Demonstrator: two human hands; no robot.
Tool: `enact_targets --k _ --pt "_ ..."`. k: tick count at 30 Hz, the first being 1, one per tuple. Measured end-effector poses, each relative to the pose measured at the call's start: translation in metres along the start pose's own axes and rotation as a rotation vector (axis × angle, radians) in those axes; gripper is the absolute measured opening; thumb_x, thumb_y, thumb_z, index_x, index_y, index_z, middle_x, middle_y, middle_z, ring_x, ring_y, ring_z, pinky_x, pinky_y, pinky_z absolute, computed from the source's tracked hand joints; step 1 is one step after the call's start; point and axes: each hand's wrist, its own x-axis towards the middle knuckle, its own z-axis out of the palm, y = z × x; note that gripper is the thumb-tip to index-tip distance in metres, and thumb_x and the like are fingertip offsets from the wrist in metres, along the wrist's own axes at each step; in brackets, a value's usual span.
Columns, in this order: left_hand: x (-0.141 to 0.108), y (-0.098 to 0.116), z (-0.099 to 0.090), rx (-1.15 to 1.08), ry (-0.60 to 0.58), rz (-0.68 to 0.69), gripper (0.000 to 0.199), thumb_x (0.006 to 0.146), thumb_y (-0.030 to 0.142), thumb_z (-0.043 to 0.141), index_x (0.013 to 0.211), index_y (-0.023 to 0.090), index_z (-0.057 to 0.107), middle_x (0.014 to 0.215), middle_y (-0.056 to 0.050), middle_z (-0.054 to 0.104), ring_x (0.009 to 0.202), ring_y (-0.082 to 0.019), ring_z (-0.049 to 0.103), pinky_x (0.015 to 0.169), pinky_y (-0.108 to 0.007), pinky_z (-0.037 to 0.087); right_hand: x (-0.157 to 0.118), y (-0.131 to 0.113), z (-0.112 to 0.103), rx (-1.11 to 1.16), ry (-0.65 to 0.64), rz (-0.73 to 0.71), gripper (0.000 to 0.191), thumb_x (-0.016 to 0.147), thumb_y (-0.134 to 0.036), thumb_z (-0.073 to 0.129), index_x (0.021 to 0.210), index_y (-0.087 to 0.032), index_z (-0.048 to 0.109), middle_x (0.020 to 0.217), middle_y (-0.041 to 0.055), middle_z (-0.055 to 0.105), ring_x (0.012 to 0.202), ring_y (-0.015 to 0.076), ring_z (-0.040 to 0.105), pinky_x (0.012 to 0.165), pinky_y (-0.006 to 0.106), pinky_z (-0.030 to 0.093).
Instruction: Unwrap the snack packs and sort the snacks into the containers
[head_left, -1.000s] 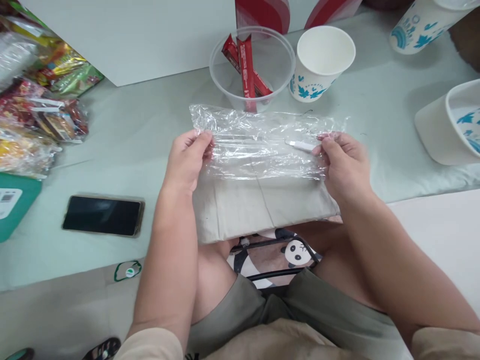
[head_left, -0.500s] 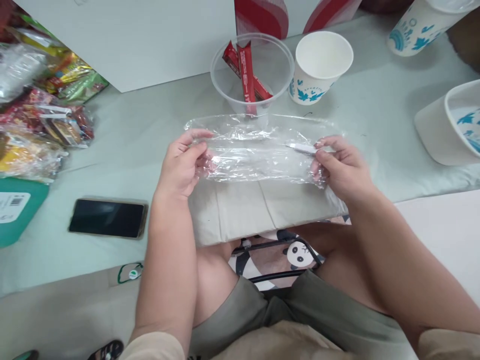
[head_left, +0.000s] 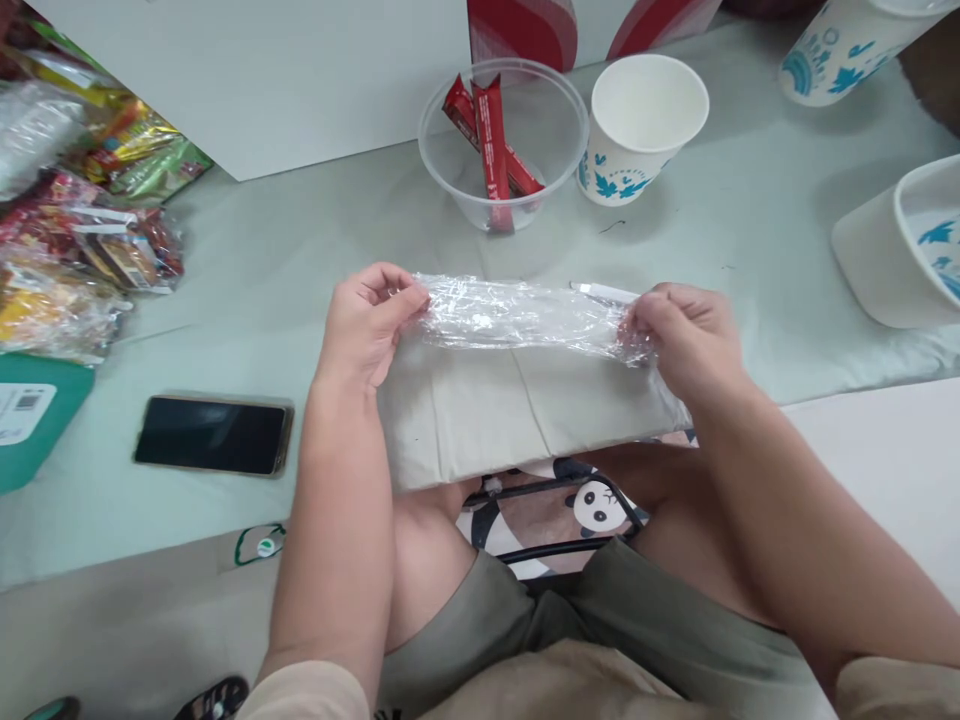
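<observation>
A strip of crinkled clear plastic film is stretched between both hands, above the near edge of the cloth-covered table. My left hand pinches its left end between thumb and fingers. Its right end is bunched in my right hand, whose fingers are closed. A thin white tool with a pointed tip sticks out leftward from my right hand, along the film's upper edge. Beyond the film stands a clear round plastic bowl holding red wrapped sticks.
White paper cups with blue prints stand right of the bowl and at the far right. A phone lies on the left of the table. Wrapped snacks and a green item are at the left edge. A white panel stands behind.
The film, earlier spread wider toward the bowl, is now gathered into a narrower strip. Both hands have closed more tightly on its ends.
</observation>
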Motion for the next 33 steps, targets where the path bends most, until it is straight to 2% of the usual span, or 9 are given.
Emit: enact_targets --k 2,5,8,10,15,18,24,29,33 --pt "0.001 -0.001 0.002 -0.025 0.023 -0.002 0.033 0.063 0.005 0.079 0.087 0.022 0.065 0.070 0.006 0.061 0.061 -0.011 0.065 0.056 -0.022 0.051 0.000 0.002 0.000 -0.039 -0.005 0.025 0.015 0.079 -0.032 0.079 0.079 -0.025 0.066 0.066 -0.0006 0.063 0.060 0.0145 0.055 0.059 0.030 0.042" --pt "0.000 0.000 0.004 -0.013 0.071 -0.064 0.035 0.066 -0.001 0.074 0.092 0.021 0.066 0.070 0.006 0.061 0.061 -0.010 0.065 0.061 -0.022 0.056 0.002 0.003 -0.002 -0.033 -0.030 0.082 0.032 0.073 -0.024 0.083 0.100 -0.027 0.067 0.070 -0.0028 0.063 0.060 0.0136 0.056 0.057 0.029 0.042" --pt "-0.001 0.000 0.003 0.016 0.058 -0.096 0.020 0.072 0.000 0.071 0.077 0.019 0.064 0.072 0.004 0.066 0.060 -0.007 0.066 0.062 -0.018 0.057 0.004 0.004 -0.003 -0.072 -0.041 0.095 0.018 0.077 -0.025 0.080 0.086 -0.024 0.064 0.070 -0.0018 0.062 0.060 0.0121 0.055 0.056 0.028 0.041" --pt "-0.002 0.000 0.001 0.050 0.020 -0.139 0.018 0.076 0.006 0.071 0.079 0.021 0.063 0.070 0.004 0.067 0.056 -0.009 0.067 0.054 -0.017 0.054 0.005 0.005 -0.003 -0.025 -0.042 0.090 0.019 0.080 -0.028 0.078 0.082 -0.024 0.059 0.069 -0.0020 0.063 0.061 0.0124 0.057 0.057 0.028 0.044" --pt "-0.003 0.001 -0.003 0.098 -0.090 -0.190 0.016 0.079 0.018 0.075 0.085 0.026 0.063 0.056 0.007 0.060 0.040 -0.010 0.056 0.038 -0.020 0.040 0.007 0.006 0.000 0.113 -0.030 0.148 0.027 0.079 -0.036 0.079 0.090 -0.027 0.056 0.064 -0.0049 0.060 0.051 0.0124 0.056 0.052 0.028 0.048" --pt "-0.001 0.004 -0.003 0.013 -0.030 -0.146 0.012 0.081 0.014 0.070 0.083 0.025 0.064 0.058 0.005 0.062 0.042 -0.009 0.055 0.040 -0.021 0.040 0.006 0.003 0.001 0.137 -0.058 0.167 0.027 0.075 -0.033 0.079 0.095 -0.026 0.063 0.063 -0.0041 0.061 0.050 0.0120 0.055 0.052 0.028 0.048" --pt "0.004 0.001 -0.002 0.029 0.159 -0.017 0.015 0.083 0.011 0.064 0.078 0.025 0.067 0.059 0.004 0.061 0.050 -0.009 0.058 0.049 -0.020 0.046 0.000 -0.007 0.004 -0.024 -0.277 0.181 0.016 0.072 -0.028 0.080 0.087 -0.023 0.075 0.068 0.0014 0.071 0.061 0.0162 0.064 0.060 0.031 0.053" --pt "0.004 0.005 -0.007 -0.025 0.139 -0.065 0.015 0.078 0.018 0.072 0.073 0.027 0.062 0.058 0.005 0.059 0.047 -0.008 0.052 0.044 -0.018 0.045 -0.001 -0.003 0.007 0.094 -0.173 0.184 0.017 0.076 -0.030 0.078 0.091 -0.027 0.072 0.063 -0.0030 0.066 0.051 0.0130 0.060 0.052 0.028 0.048" --pt "0.005 0.011 -0.010 -0.096 0.084 -0.112 0.014 0.082 0.027 0.068 0.072 0.026 0.059 0.060 0.003 0.061 0.050 -0.010 0.057 0.051 -0.022 0.049 -0.001 0.004 0.007 0.200 -0.113 0.078 0.013 0.076 -0.029 0.081 0.080 -0.025 0.069 0.063 -0.0027 0.062 0.051 0.0113 0.058 0.053 0.027 0.046"
